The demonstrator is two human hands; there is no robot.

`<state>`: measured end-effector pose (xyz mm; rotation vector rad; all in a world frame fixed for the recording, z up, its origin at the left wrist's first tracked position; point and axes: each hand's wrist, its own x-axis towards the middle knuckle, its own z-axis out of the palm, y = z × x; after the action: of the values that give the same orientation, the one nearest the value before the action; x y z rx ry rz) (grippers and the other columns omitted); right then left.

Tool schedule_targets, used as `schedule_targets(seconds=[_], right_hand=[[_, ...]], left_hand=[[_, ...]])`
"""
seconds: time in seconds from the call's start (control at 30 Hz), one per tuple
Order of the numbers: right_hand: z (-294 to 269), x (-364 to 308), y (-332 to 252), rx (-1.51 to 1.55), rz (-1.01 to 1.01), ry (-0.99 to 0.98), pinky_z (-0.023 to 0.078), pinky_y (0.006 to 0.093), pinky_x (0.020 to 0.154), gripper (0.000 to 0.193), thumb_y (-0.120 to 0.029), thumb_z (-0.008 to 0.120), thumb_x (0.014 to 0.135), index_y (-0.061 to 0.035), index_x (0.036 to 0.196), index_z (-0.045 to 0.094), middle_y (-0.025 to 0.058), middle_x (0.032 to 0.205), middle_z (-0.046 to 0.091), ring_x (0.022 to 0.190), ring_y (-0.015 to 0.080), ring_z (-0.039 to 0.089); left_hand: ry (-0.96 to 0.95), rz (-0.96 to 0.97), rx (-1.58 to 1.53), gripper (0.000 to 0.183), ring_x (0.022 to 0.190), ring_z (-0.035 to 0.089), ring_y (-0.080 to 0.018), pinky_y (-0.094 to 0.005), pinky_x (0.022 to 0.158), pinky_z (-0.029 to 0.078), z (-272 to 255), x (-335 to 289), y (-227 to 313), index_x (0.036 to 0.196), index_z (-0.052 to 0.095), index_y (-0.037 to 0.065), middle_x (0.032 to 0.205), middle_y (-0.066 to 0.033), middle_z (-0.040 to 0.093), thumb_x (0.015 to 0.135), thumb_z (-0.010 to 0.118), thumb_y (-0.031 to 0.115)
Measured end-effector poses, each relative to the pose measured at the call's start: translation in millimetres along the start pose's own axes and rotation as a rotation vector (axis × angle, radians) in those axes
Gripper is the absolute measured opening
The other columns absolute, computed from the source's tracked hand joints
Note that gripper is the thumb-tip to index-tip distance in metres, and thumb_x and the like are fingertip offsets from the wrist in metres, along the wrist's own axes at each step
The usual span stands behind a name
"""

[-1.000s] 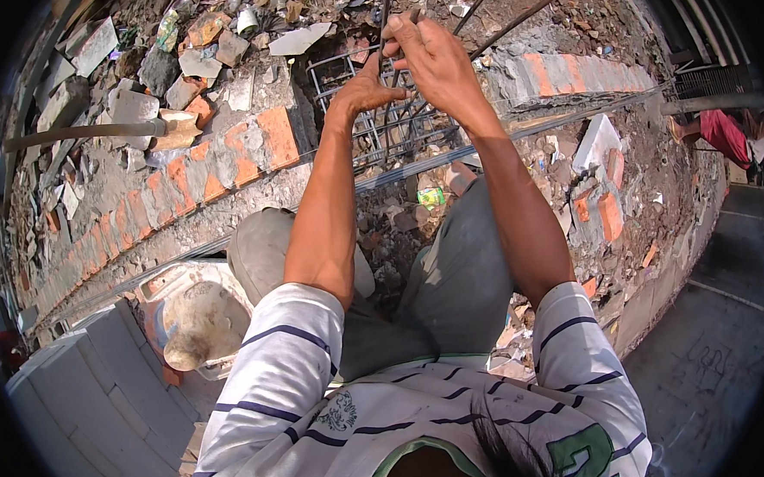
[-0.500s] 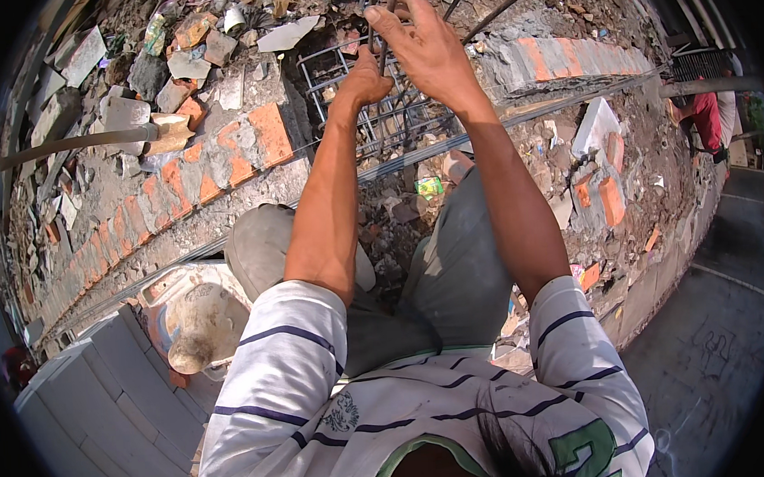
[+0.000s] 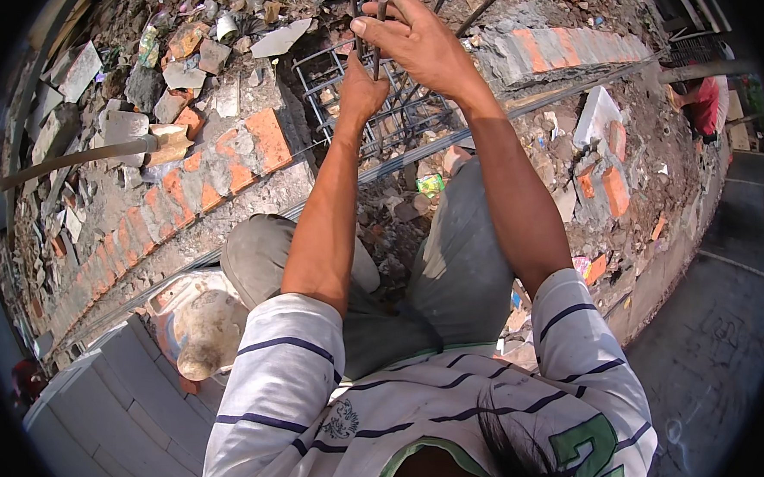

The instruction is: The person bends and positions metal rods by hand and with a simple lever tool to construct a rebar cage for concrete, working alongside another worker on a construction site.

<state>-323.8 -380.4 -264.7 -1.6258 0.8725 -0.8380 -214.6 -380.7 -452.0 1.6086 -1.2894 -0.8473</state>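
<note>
An upright steel rod [image 3: 354,11] and a shorter, slightly tilted steel rod [image 3: 379,40] stand close together at the top middle. My left hand [image 3: 363,93] is closed low around the rods, thumb pointing up; its fingertips are mostly hidden. Higher up and to the right, my right hand [image 3: 419,45] curls loosely round the shorter rod, its thumb and fingers reaching left toward the upright one. Beneath both hands, a rebar cage [image 3: 326,77] of crossed bars sits in a gap between two brick footings.
Brick-and-mortar footings run left [image 3: 172,198] and right [image 3: 562,52]. Long thin bars [image 3: 412,155] cross in front of my knees. Slanted rebar [image 3: 491,4] rises beyond my right hand. Rubble [image 3: 141,83] lies around. A stained tub [image 3: 205,325] and grey blocks [image 3: 114,408] stand lower left; a person [image 3: 705,105] is far right.
The view has shifted slightly. My right hand's fingers have come a little lower and farther left around the rods. My left hand stays closed in nearly the same place.
</note>
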Motion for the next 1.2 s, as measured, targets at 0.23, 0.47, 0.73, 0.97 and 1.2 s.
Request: schedule_targets(seconds=[0.23,0.47,0.73,0.97,1.2], right_hand=[[15,9,3,-0.122,-0.087,0.032,0.044,0.04,0.1,0.084,-0.037,0.075,0.082,0.0032,0.143,0.033,0.0225,0.136,0.049,0.122,0.0297,0.052],[19,11,1,-0.038,-0.011,0.112,0.047,0.0384,0.096,0.086,-0.033,0.071,0.086,-0.0028,0.149,0.021,0.0214,0.143,0.041,0.123,0.0314,0.049],[24,16,7,0.008,-0.056,0.095,0.036,0.0408,0.105,0.088,-0.031,0.07,0.087,-0.0054,0.151,0.015,0.0211,0.15,0.027,0.133,0.0319,0.032],[21,23,8,0.053,-0.098,0.022,0.027,0.043,0.113,0.09,-0.029,0.069,0.088,-0.0077,0.152,0.01,0.0209,0.155,0.015,0.142,0.0325,0.018],[6,-1,1,0.001,-0.069,0.002,0.028,0.0461,0.113,0.104,-0.031,0.079,0.078,-0.0055,0.152,0.011,0.0224,0.155,0.018,0.143,0.0351,0.021]], left_hand=[[-0.113,0.07,-0.062,0.088,0.12,0.051,-0.0392,-0.0407,0.101,0.041,4,6,-47,0.135,0.037,-0.006,0.129,-0.0284,0.051,0.065,0.079,0.025],[-0.193,0.015,-0.013,0.1,0.131,0.042,-0.0383,-0.0387,0.108,0.035,2,9,-57,0.142,0.025,-0.007,0.138,-0.0299,0.042,0.065,0.079,0.026],[-0.148,0.123,0.117,0.09,0.134,0.032,-0.0466,-0.0403,0.112,0.029,18,5,-58,0.143,0.007,-0.016,0.142,-0.0404,0.027,0.078,0.059,0.019],[-0.034,0.036,0.092,0.087,0.131,0.038,-0.0439,-0.0416,0.108,0.035,25,5,-48,0.144,0.012,-0.01,0.142,-0.0348,0.033,0.075,0.058,0.016],[-0.131,0.063,0.032,0.098,0.13,0.041,-0.0417,-0.0406,0.108,0.034,10,-1,-53,0.142,0.019,-0.01,0.139,-0.033,0.039,0.068,0.076,0.02]])
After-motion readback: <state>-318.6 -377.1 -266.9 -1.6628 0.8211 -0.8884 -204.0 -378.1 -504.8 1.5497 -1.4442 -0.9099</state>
